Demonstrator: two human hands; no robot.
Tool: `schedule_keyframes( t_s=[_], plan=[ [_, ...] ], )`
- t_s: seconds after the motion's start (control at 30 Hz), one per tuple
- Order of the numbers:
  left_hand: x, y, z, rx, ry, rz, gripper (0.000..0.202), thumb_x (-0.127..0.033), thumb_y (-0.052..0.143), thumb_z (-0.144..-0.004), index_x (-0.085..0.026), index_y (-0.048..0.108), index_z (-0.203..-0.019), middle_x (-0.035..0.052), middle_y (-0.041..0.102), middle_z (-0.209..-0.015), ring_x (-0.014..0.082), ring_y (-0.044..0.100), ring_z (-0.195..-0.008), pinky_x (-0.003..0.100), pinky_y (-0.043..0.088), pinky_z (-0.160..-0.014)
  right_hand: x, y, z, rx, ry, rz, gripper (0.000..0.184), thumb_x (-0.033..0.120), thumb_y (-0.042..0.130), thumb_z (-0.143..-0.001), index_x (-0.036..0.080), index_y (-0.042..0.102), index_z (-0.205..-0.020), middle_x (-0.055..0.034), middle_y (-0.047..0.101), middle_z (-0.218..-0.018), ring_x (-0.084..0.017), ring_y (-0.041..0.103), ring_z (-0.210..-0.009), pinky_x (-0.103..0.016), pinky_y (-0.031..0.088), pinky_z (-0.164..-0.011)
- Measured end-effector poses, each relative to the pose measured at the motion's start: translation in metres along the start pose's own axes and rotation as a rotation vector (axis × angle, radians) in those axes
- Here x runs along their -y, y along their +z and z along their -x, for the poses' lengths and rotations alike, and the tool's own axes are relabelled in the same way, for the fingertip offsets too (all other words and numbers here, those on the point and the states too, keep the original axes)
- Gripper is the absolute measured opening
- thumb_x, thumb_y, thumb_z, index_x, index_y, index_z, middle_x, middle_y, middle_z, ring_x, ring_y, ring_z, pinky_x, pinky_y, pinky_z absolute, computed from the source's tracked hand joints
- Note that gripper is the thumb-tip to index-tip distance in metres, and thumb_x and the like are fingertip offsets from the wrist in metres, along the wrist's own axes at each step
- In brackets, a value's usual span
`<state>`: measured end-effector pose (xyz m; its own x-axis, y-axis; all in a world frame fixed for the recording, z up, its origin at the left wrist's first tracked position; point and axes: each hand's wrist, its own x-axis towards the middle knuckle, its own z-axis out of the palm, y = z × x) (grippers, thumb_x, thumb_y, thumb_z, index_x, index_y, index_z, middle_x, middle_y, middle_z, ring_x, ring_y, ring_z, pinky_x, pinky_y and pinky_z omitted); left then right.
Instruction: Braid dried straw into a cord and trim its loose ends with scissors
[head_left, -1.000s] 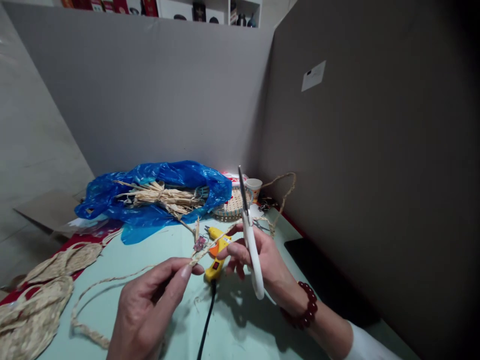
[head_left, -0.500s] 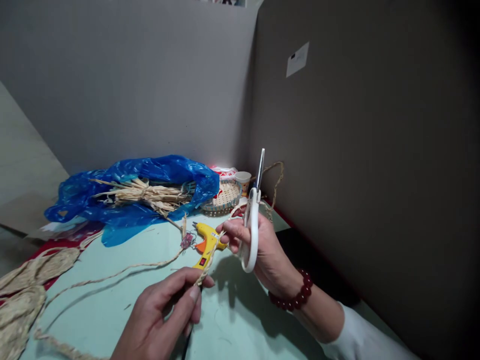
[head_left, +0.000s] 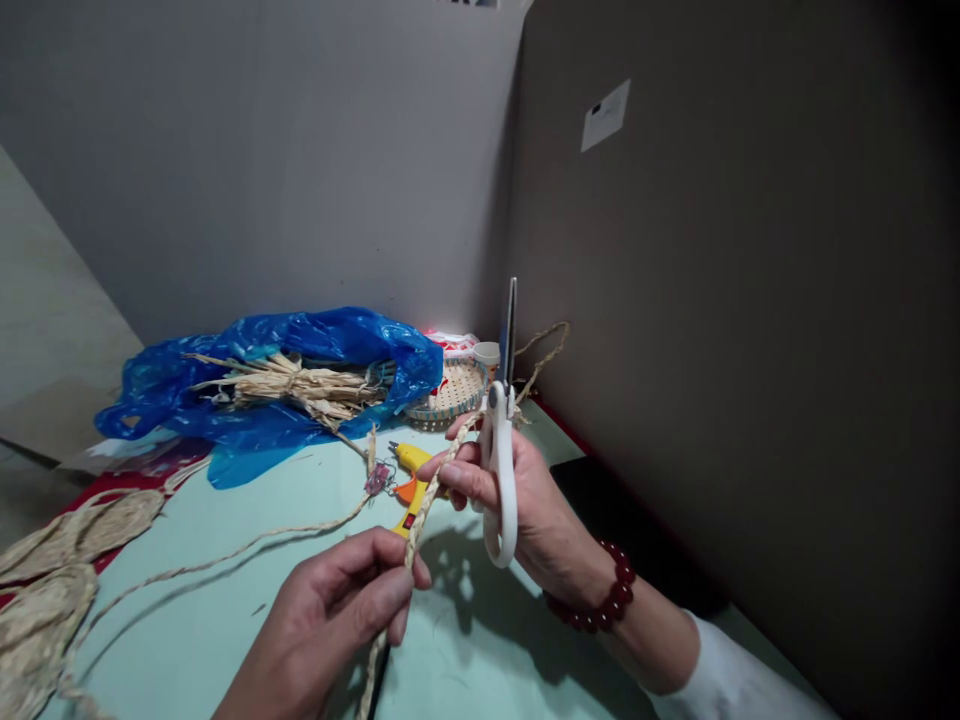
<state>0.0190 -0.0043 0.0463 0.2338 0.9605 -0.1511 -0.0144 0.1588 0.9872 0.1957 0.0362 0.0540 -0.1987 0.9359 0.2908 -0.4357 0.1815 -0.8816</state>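
A braided straw cord (head_left: 427,510) runs slantwise between my two hands, above the table. My left hand (head_left: 352,600) pinches it between thumb and fingers, and its tail hangs below toward the table's front. Farther up, the thumb and fingertips of my right hand (head_left: 510,490) also grip the braid. The same hand carries white-handled scissors (head_left: 501,440), their blades pointing up and looking closed. Behind the braid lies a yellow glue gun (head_left: 412,460) with an orange trigger, partly hidden by my right fingers.
A blue plastic bag (head_left: 330,335) with a bundle of dry straw (head_left: 300,385) sits at the back. Near it are a woven basket (head_left: 450,390) and a paper cup (head_left: 486,353). Flat woven straw pieces (head_left: 45,620) lie at the left. A grey partition (head_left: 675,300) rises on the right.
More of the braid shows between my hands, and its tail now appears below my left hand. My right hand has shifted slightly, and the scissors stand more upright.
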Motion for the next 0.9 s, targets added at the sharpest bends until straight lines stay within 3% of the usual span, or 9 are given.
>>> schedule_keyframes(
  t_s=[0.13, 0.33, 0.43, 0.5, 0.67, 0.8, 0.9],
  plan=[
    [0.001, 0.002, -0.001, -0.022, 0.011, 0.017, 0.023, -0.043, 0.074, -0.072, -0.021, 0.070, -0.070, -0.0021, 0.052, -0.062, 0.0103, 0.044, -0.059, 0.019, 0.034, -0.054, 0.000, 0.000, 0.000, 0.005, 0.012, -0.012, 0.029, 0.027, 0.076, -0.077, 0.019, 0.055, -0.096, -0.0008, 0.074, -0.079, -0.011, 0.067, -0.068, -0.022, 0.051, -0.064],
    [0.002, 0.004, 0.001, -0.048, 0.051, -0.047, 0.034, -0.054, 0.070, -0.072, -0.020, 0.071, -0.072, -0.0046, 0.042, -0.054, 0.0091, 0.034, -0.052, 0.020, 0.027, -0.050, -0.005, -0.003, -0.002, 0.054, 0.098, 0.023, 0.035, 0.029, 0.077, -0.076, 0.019, 0.051, -0.098, -0.0024, 0.073, -0.082, -0.010, 0.064, -0.064, -0.020, 0.048, -0.059],
    [0.006, 0.000, 0.001, -0.070, 0.077, -0.050, 0.033, -0.052, 0.068, -0.075, -0.020, 0.070, -0.075, -0.0040, 0.043, -0.054, 0.0105, 0.034, -0.054, 0.021, 0.027, -0.051, -0.010, -0.007, -0.005, 0.048, 0.172, 0.153, 0.035, 0.034, 0.074, -0.076, 0.019, 0.049, -0.095, -0.0003, 0.069, -0.074, -0.011, 0.060, -0.057, -0.020, 0.044, -0.051],
    [0.006, -0.004, 0.001, -0.132, 0.122, -0.034, 0.028, -0.049, 0.068, -0.076, -0.021, 0.070, -0.080, -0.0041, 0.043, -0.054, 0.0116, 0.036, -0.056, 0.021, 0.029, -0.053, -0.014, -0.009, -0.006, 0.042, 0.165, 0.372, 0.030, 0.035, 0.072, -0.077, 0.019, 0.051, -0.090, 0.0010, 0.065, -0.073, -0.011, 0.056, -0.056, -0.021, 0.041, -0.050],
    [-0.006, -0.015, -0.001, -0.276, 0.206, 0.137, 0.019, -0.041, 0.067, -0.080, -0.022, 0.067, -0.077, -0.0043, 0.048, -0.058, 0.0116, 0.035, -0.058, 0.020, 0.031, -0.057, -0.015, -0.015, -0.002, 0.074, -0.090, 1.011, 0.011, 0.018, 0.063, -0.076, 0.020, 0.056, -0.085, 0.0048, 0.056, -0.064, -0.011, 0.044, -0.055, -0.023, 0.033, -0.051],
    [-0.014, -0.023, -0.004, -0.312, 0.257, 0.285, 0.015, -0.034, 0.067, -0.081, -0.021, 0.064, -0.074, -0.0040, 0.053, -0.066, 0.0108, 0.036, -0.059, 0.020, 0.034, -0.058, -0.015, -0.025, 0.000, 0.167, -0.382, 1.371, 0.042, 0.007, 0.052, -0.062, 0.018, 0.055, -0.103, 0.0008, 0.060, -0.068, -0.016, 0.048, -0.058, -0.028, 0.032, -0.056],
    [-0.015, -0.026, -0.003, -0.289, 0.272, 0.329, 0.016, -0.033, 0.065, -0.083, -0.021, 0.063, -0.073, -0.0042, 0.052, -0.064, 0.0107, 0.036, -0.059, 0.020, 0.035, -0.058, -0.016, -0.034, -0.002, 0.196, -0.532, 1.545, 0.051, 0.008, 0.047, -0.056, 0.016, 0.055, -0.106, -0.0020, 0.063, -0.067, -0.019, 0.052, -0.058, -0.030, 0.032, -0.056]
  ],
)
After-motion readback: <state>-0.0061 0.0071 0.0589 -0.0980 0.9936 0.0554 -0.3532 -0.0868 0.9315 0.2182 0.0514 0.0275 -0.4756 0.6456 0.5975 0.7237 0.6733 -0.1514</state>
